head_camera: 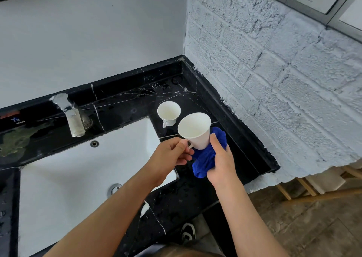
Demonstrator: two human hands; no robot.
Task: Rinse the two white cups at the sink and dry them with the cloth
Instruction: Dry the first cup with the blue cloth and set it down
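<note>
My left hand point(172, 155) pinches the handle of a white cup point(195, 129), held above the black counter to the right of the sink, its mouth tilted up and toward me. A bunched blue cloth point(205, 158) is gripped in my right hand point(221, 162), pressed against the cup's outer right side and base. The second white cup point(168, 112) stands upright on the counter just behind, handle toward me, touching neither hand.
The white sink basin point(78, 174) lies to the left with a chrome tap point(71, 115) behind it. The black marble counter point(231, 139) ends in a raised rim at a white brick wall point(274, 100). Wet drops speckle the counter's front. A shoe point(188, 233) shows on the floor.
</note>
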